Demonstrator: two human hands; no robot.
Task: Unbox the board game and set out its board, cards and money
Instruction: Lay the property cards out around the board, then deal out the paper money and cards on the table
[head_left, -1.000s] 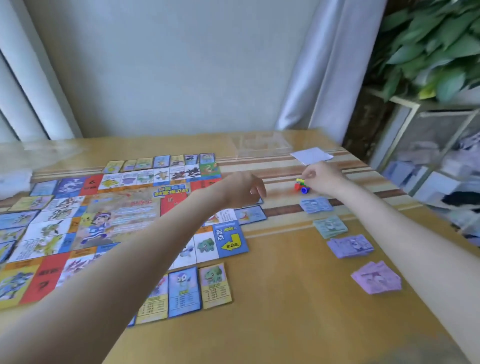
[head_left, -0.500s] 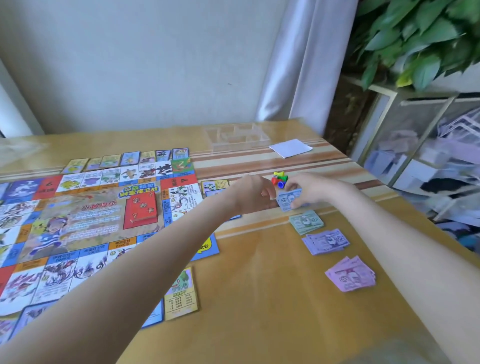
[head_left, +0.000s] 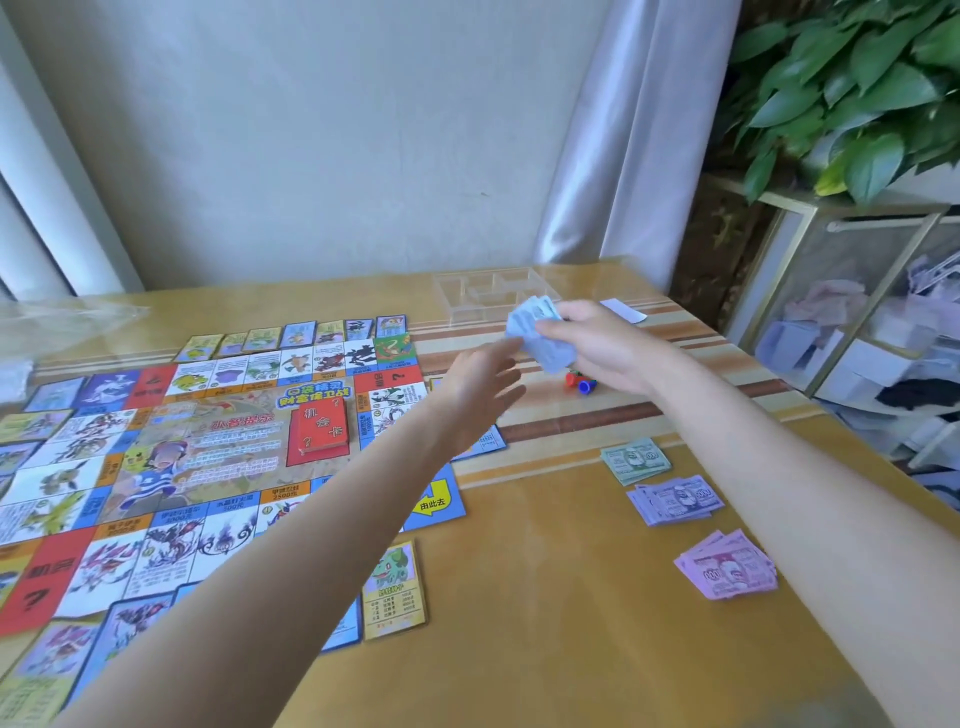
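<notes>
The colourful game board (head_left: 171, 467) lies flat on the left of the wooden table (head_left: 545, 623), with a red card deck (head_left: 323, 428) at its middle. Property cards line its far edge (head_left: 296, 335) and its near edge (head_left: 395, 590). My right hand (head_left: 597, 348) grips a stack of pale blue money (head_left: 540, 332) above the table. My left hand (head_left: 478, 387) hovers just left of that stack, fingers stretched out and holding nothing. Small coloured pawns (head_left: 581, 382) sit under the right hand. Green (head_left: 635, 460), purple (head_left: 675, 500) and pink (head_left: 727, 566) money piles lie in a row on the right.
A clear plastic tray insert (head_left: 488, 299) and a white paper (head_left: 623, 310) sit at the table's far side. Clear plastic wrap (head_left: 57, 327) lies far left. A shelf unit (head_left: 857, 332) with a leafy plant (head_left: 857, 88) stands right of the table. Curtains hang behind.
My right hand has picked the blue money stack up off the table and raised it. My left hand has opened and moved toward it. The view shifted right.
</notes>
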